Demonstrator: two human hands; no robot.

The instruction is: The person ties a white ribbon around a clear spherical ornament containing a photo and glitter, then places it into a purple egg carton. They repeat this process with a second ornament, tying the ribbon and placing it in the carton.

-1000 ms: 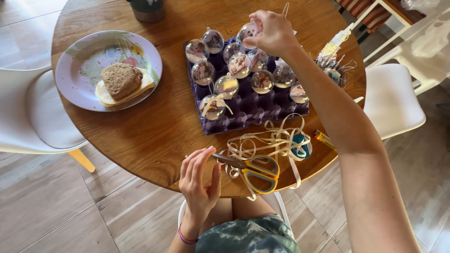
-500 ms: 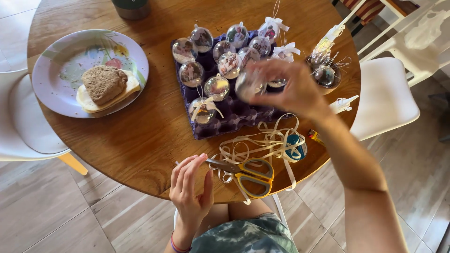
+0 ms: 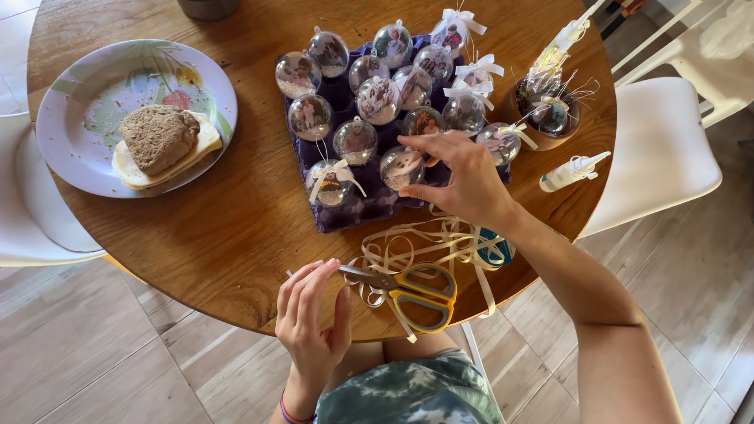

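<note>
On the round wooden table point(image 3: 196, 235), a purple egg tray point(image 3: 369, 206) sits near the middle and serves as the landmark for everything else. It holds many clear ball ornaments with small pictures inside, several tied with white ribbon bows. The right hand point(image 3: 463, 177) reaches over the tray's near right corner, its fingers curled together around a clear ball ornament point(image 3: 402, 166) resting at the tray's front edge; thumb and fingertips pinch at the ball's right side. Just left of that ball, in the tray's front row, another ornament with a cream bow point(image 3: 334, 179) sits untouched. Nearer the person than the tray, a loose tangle of cream ribbon point(image 3: 424, 239) spreads over the table edge, with yellow-handled scissors point(image 3: 412, 289) lying on it and a teal spool point(image 3: 495, 247) partly under the right wrist. The left hand point(image 3: 312, 318) hovers at the table's near edge, just left of the scissor blades, fingers held loosely together and upright, gripping nothing that can be made out. Right of the tray lies a small white glue bottle point(image 3: 572, 171). Well left of the tray stands a floral plate point(image 3: 86, 86) carrying a sandwich point(image 3: 161, 145).
</note>
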